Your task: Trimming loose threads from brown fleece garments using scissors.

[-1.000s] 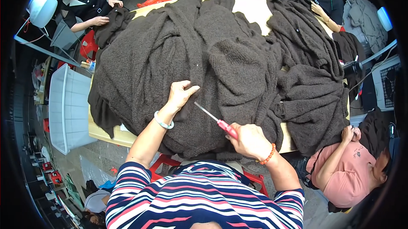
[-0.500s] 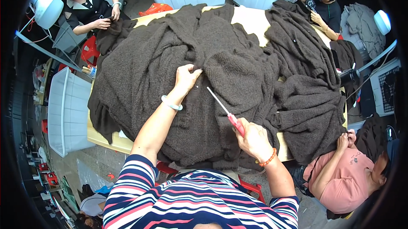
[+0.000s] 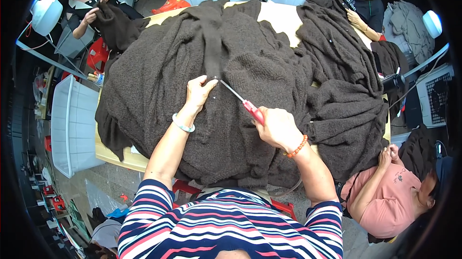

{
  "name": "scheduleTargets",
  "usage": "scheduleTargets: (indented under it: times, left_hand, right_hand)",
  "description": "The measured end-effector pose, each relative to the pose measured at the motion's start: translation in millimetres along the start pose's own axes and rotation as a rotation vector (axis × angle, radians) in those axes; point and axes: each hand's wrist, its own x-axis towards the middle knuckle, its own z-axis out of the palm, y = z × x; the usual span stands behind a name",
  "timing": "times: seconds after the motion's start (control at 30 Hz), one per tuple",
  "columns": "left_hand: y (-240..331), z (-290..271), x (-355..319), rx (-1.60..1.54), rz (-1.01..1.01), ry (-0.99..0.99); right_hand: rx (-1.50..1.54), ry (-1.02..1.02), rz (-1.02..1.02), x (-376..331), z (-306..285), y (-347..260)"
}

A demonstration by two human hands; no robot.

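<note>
A large dark brown knitted garment (image 3: 211, 136) is spread in folds in front of me. Near its middle my left hand (image 3: 197, 93) pinches the knit between thumb and fingers, beside a flat vertical band (image 3: 210, 42) of the fabric. My right hand (image 3: 279, 126) is closed round the handle of a thin-shafted, red-handled tool (image 3: 252, 110). Its metal tip points up and left, close to my left fingertips and a small pale spot on the knit. Whether the tip touches the fabric, I cannot tell.
More dark knits (image 3: 349, 110) are heaped at the right of the wooden table (image 3: 122, 155). People work at the far left, far right and near right. White bins (image 3: 77, 126) stand at the left and behind. Lamps (image 3: 46, 14) rise at both sides.
The tool's tip has moved up and left to my left fingertips. My left hand has shifted slightly left and down, still pinching. The far-left person has lifted a piece of dark knit.
</note>
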Motion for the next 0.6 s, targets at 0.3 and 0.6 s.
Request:
scheduleTargets:
  times: [0.3, 0.6]
  left_hand:
    - [-11, 2, -1, -0.066, -0.029, 0.024]
    - [-8, -3, -39, -0.243, -0.133, 0.08]
  right_hand:
    - [0.014, -0.116, -0.033, -14, 5, -2]
    - [0.1, -0.03, 0.061, -44, 5, 4]
